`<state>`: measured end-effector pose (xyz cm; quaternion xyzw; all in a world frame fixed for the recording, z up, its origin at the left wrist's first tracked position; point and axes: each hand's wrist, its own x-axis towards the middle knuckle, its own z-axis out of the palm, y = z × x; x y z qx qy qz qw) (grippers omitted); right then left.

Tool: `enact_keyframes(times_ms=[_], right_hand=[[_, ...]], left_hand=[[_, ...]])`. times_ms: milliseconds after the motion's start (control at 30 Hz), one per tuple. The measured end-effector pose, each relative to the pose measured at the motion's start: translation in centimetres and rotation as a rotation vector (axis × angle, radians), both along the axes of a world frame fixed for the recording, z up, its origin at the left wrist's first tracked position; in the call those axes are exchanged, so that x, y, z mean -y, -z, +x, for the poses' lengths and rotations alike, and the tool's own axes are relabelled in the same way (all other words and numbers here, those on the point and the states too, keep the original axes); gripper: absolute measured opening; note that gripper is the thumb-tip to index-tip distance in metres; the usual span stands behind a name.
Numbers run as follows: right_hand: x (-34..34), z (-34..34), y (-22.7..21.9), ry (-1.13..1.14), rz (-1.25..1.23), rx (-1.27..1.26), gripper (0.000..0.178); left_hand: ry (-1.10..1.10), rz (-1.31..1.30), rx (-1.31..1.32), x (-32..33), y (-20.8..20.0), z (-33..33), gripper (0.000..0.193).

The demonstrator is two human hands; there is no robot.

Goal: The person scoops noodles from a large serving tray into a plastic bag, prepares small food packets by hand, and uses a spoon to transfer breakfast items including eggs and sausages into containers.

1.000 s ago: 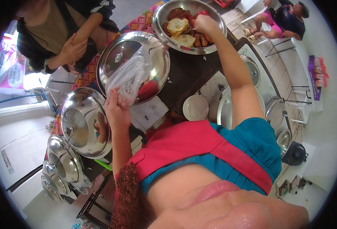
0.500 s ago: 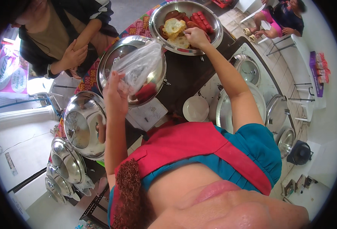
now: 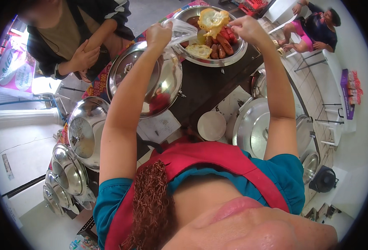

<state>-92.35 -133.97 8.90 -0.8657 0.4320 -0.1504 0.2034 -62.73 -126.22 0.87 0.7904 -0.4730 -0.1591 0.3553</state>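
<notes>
My left hand (image 3: pixel 159 35) is closed on a clear plastic bag (image 3: pixel 183 31), held at the left rim of a round steel serving pan (image 3: pixel 222 63). Over the pan, a fried egg (image 3: pixel 214 20) is raised just left of my right hand (image 3: pixel 250 30). That hand's fingers are pinched on a thin utensil, mostly hidden; its kind does not show. Another fried egg (image 3: pixel 199 50) lies in the pan beside brown sausages (image 3: pixel 221 46) and red sausages (image 3: pixel 230 35).
Left of the pan stands a lidded steel chafing dish (image 3: pixel 167 66), with several more (image 3: pixel 86 129) in a row. A person (image 3: pixel 73 46) stands across the table with arms folded. Paper (image 3: pixel 161 125), a white bowl (image 3: pixel 211 126) and a large steel lid (image 3: pixel 253 125) lie nearer me.
My left hand has carried the bag forward and right, to the pan. My right hand has lifted a fried egg out of the pan and moved right.
</notes>
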Motion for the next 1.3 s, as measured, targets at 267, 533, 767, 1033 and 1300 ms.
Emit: enact_keyframes(times_ms=[267, 533, 767, 1033, 1300], right_hand=[[-0.1, 2.7, -2.9, -0.084, -0.271, 0.12, 0.024], [-3.3, 7.5, 6.9, 0.015, -0.193, 0.232, 0.019], [-6.0, 7.9, 7.3, -0.044, -0.233, 0.027, 0.017], [-7.2, 9.7, 2.5, -0.195, -0.418, -0.395, 0.019], [-4.6, 10.8, -2.2, -0.208, -0.341, -0.632, 0.021]], left_hand=[[0.111, 0.207, -1.147, 1.9, 0.8, -3.1, 0.041], [-0.07, -0.269, -1.608, 1.6, 1.8, -3.0, 0.045], [0.092, -0.063, -1.156, 2.2, 0.2, -1.3, 0.038], [0.936, -0.221, -0.119, 2.7, -0.8, -0.6, 0.04], [0.456, 0.223, -0.891, -1.0, -4.2, -2.5, 0.036]])
